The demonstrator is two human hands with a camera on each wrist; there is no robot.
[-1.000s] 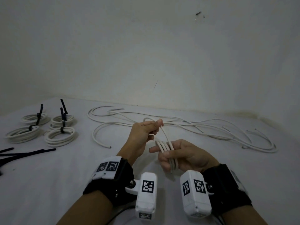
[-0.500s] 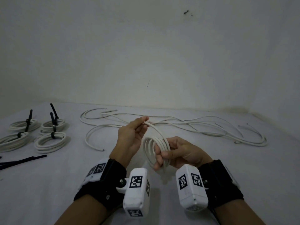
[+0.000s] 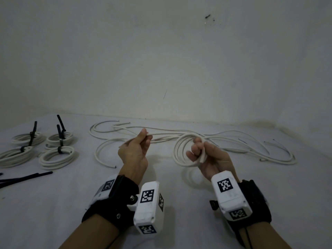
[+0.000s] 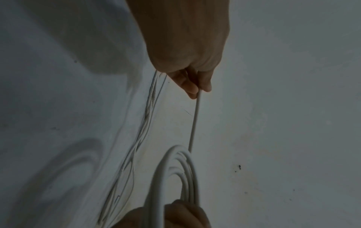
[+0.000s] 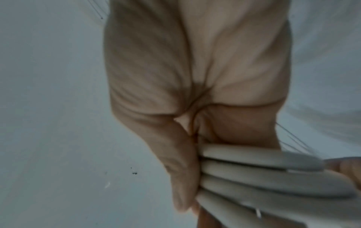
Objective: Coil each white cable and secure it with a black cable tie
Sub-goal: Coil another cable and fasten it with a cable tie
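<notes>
My right hand [image 3: 199, 151] grips a coil of white cable [image 3: 181, 151] with several loops, held up above the white surface. In the right wrist view the thumb [image 5: 181, 169] presses those loops [image 5: 254, 177] against the fingers. A straight run of the same cable [image 3: 165, 134] leads left to my left hand [image 3: 142, 139], which pinches it between thumb and fingers. The left wrist view shows that pinch [image 4: 197, 88], the taut cable [image 4: 194, 120] and the coil [image 4: 175, 177] below it. Both hands are held apart, at about equal height.
Loose white cables [image 3: 242, 146] sprawl along the back near the wall. Several finished coils with black ties [image 3: 57, 155] lie at the left. Spare black cable ties [image 3: 23, 178] rest at the left edge.
The hands have drawn apart: my right hand carried the coil to the right, my left hand stayed left, and the cable between them is stretched out straight.
</notes>
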